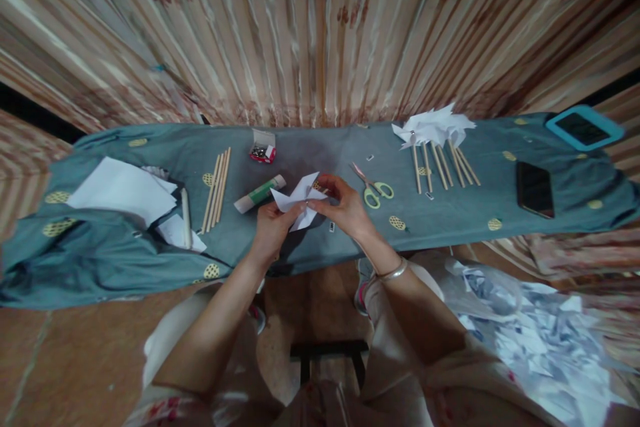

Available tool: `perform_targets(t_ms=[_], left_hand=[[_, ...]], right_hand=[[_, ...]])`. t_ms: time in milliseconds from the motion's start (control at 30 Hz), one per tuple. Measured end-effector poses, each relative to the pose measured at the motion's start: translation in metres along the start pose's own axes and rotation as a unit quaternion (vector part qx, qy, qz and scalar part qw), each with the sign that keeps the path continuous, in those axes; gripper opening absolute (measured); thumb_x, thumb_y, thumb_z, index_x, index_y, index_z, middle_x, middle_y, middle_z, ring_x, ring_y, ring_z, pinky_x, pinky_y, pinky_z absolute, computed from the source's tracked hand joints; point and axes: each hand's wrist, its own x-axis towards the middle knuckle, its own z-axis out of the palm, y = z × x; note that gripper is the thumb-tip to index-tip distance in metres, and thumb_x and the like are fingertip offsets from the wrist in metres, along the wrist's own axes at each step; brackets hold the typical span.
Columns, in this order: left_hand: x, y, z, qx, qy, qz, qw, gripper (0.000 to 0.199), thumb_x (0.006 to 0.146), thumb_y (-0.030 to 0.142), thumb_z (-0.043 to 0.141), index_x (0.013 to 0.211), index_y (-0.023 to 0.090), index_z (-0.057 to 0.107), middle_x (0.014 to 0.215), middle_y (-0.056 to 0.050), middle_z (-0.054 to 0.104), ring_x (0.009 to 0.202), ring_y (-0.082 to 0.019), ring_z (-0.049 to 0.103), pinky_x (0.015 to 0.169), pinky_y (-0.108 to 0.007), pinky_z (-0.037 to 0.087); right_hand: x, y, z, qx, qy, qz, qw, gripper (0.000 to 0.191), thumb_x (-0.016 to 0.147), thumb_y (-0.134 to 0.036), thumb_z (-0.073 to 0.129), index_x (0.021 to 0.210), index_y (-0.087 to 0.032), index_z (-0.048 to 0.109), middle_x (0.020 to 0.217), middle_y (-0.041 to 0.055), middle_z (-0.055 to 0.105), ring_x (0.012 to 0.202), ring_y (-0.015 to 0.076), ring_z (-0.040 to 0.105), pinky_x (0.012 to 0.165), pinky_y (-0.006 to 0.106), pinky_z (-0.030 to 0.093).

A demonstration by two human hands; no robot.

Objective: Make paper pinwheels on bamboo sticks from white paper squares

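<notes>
A folded white paper pinwheel (295, 199) is held between my two hands above the front middle of the table. My left hand (271, 232) pinches its lower left side, with the thumb near the centre. On the right, my right hand (347, 208) grips the paper with its thumb by the centre and fingers curled behind. A small shiny spot, perhaps a pin, shows at the centre. Just left of the pinwheel lies a green and white glue stick (260, 193). Scissors (373, 190) with light green handles lie beyond my right hand.
A small open box (263, 147) of metal pins stands behind. Several wooden sticks (217, 190) and paper sheets (123, 190) lie left. Several pinwheels on sticks (435, 128), a phone (535, 188) and a blue-framed device (585, 128) lie right. A bag of paper scraps (540, 340) stands below.
</notes>
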Motion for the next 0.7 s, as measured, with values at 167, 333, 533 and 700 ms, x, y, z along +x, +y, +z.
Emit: perform_targets(t_ms=[167,333,533,700], left_hand=[[-0.001,0.000,-0.003,0.012,-0.005,0.001,1.000,0.040,0.050,0.040,0.088,0.076,0.011,0.077,0.073,-0.005,0.074,0.063,-0.015,0.062,0.065,-0.027,0.049],[0.000,-0.003,-0.006,0.014,-0.010,-0.009,1.000,0.041,0.051,0.042,0.088,0.075,0.011,0.075,0.072,-0.005,0.073,0.062,-0.014,0.061,0.061,-0.025,0.048],[0.001,-0.004,-0.010,0.008,-0.008,-0.019,1.000,0.039,0.051,0.041,0.088,0.074,0.011,0.075,0.071,-0.004,0.072,0.062,-0.014,0.061,0.063,-0.025,0.048],[0.003,-0.004,-0.012,0.016,-0.001,-0.010,1.000,0.037,0.051,0.040,0.088,0.070,0.012,0.074,0.067,-0.003,0.071,0.060,-0.013,0.059,0.060,-0.024,0.046]], right_hand=[[0.001,0.002,0.003,0.112,-0.064,0.076,0.989,0.050,0.054,-0.046,0.086,0.093,-0.018,0.072,0.094,0.0051,0.074,0.088,0.0211,0.068,0.085,0.036,0.054],[0.000,-0.003,0.006,0.141,-0.075,0.107,0.981,0.044,0.052,-0.044,0.088,0.088,-0.020,0.077,0.084,0.0016,0.074,0.075,0.0174,0.066,0.076,0.033,0.053],[-0.001,-0.006,0.009,0.138,-0.086,0.102,0.981,0.037,0.055,-0.043,0.086,0.083,-0.020,0.078,0.081,0.0008,0.074,0.074,0.0176,0.065,0.076,0.033,0.053],[0.000,-0.004,0.012,0.116,-0.082,0.082,0.987,0.034,0.059,-0.043,0.084,0.083,-0.020,0.076,0.080,-0.0001,0.073,0.076,0.0176,0.065,0.074,0.032,0.053]])
